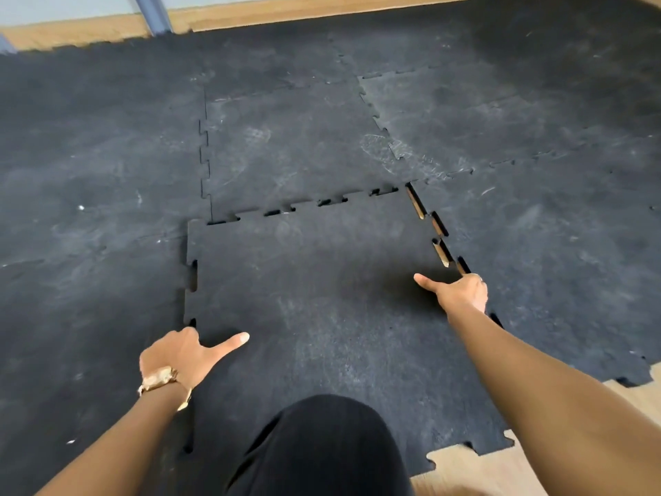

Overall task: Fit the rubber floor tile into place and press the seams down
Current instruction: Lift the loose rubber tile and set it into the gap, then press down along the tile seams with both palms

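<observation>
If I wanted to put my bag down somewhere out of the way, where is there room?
The laid mats to the far left and the ones at upper right lie bare. It is crowded on the loose tile, gripped at its edges by the left hand and right hand.

Both arms are bare, with no sleeves on them at all. The left hand (182, 352) has a shiny gold watch (161, 383) around its wrist, with a chunky gold band. The right hand (461, 293) has a thin ring (480, 279) on one finger; it is too small to see well. The person's knee (322, 449) is covered in plain black cloth, smooth and dark, with no marks or patterns on it.
</observation>
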Motion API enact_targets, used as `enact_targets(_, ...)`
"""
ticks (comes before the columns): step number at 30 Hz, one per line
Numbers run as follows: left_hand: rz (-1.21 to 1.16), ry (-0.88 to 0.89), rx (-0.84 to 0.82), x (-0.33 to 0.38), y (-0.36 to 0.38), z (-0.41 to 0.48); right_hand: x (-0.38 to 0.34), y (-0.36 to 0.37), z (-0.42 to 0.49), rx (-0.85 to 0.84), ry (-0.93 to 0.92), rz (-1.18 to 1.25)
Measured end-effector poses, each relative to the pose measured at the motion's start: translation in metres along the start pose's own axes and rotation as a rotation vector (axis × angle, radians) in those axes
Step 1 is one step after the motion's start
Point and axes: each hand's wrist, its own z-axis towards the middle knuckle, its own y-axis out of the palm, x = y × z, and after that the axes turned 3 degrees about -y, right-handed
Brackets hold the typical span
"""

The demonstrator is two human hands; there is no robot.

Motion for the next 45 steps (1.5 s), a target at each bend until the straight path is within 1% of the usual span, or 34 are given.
enact_targets(2,0.029,0.033,0.003,0.004,-0.003,0.004,-0.003,-0.004,0.004,-0.004,-0.018,-0.019)
enact_targets(5,0.011,0.043,0.011,0.01,-0.001,0.002,-0.01,-0.012,0.007,0.025,-0.032,-0.062)
enact_targets(9,-0.037,0.056,0.015,0.022,0.0,-0.003,-0.014,-0.02,0.014,0.044,-0.008,-0.091)
enact_targets(12,-0.009,0.066,0.005,0.026,-0.002,-0.005,-0.011,-0.018,0.016,0.051,0.004,-0.122)
enact_targets(15,0.078,0.097,-0.017,0.028,-0.007,-0.006,-0.009,-0.013,0.015,0.067,-0.003,-0.151)
enact_targets(18,0.271,0.112,-0.094,0.039,-0.02,-0.004,-0.009,-0.01,0.012,0.095,0.003,-0.171)
enact_targets(21,0.374,0.027,-0.232,0.051,-0.034,0.0,-0.01,-0.007,0.011,0.112,0.006,-0.189)
enact_targets(22,0.381,-0.003,-0.247,0.055,-0.038,0.0,-0.01,-0.005,0.011,0.122,0.007,-0.196)
enact_targets(23,0.391,-0.003,-0.224,0.061,-0.041,-0.002,-0.009,-0.003,0.012,0.133,0.003,-0.204)
enact_targets(24,0.402,0.034,-0.153,0.07,-0.045,-0.006,-0.009,-0.002,0.013,0.143,-0.01,-0.212)
enact_targets(26,0.378,0.165,0.024,0.099,-0.056,-0.01,-0.01,0.001,0.012,0.15,-0.026,-0.251)
enact_targets(27,0.327,0.25,0.064,0.12,-0.063,-0.009,-0.011,0.001,0.01,0.151,-0.015,-0.316)
enact_targets(28,0.261,0.339,0.055,0.144,-0.069,-0.008,-0.013,0.001,0.007,0.142,0.0,-0.416)
enact_targets(30,0.137,0.542,-0.037,0.192,-0.073,0.0,-0.017,0.001,0.001,0.109,-0.001,-0.576)
enact_targets(31,0.09,0.62,-0.113,0.216,-0.073,0.006,-0.019,0.002,0.001,0.105,-0.027,-0.612)
enact_targets(33,0.03,0.696,-0.245,0.253,-0.073,0.019,-0.025,0.004,0.007,0.109,-0.159,-0.658)
enact_targets(34,0.035,0.711,-0.258,0.268,-0.071,0.027,-0.028,0.005,0.012,0.073,-0.246,-0.663)
enact_targets(35,0.067,0.718,-0.238,0.278,-0.069,0.035,-0.031,0.007,0.016,-0.001,-0.322,-0.649)
enact_targets(37,0.165,0.707,-0.192,0.297,-0.066,0.049,-0.031,0.01,0.024,-0.163,-0.373,-0.598)
enact_targets(38,0.19,0.692,-0.188,0.304,-0.065,0.054,-0.028,0.011,0.027,-0.194,-0.381,-0.599)
enact_targets(42,0.128,0.615,-0.243,0.319,-0.054,0.061,-0.008,0.015,0.027,-0.135,-0.489,-0.636)
enact_targets(45,0.066,0.607,-0.299,0.317,-0.044,0.069,0.005,0.019,0.028,-0.085,-0.578,-0.599)
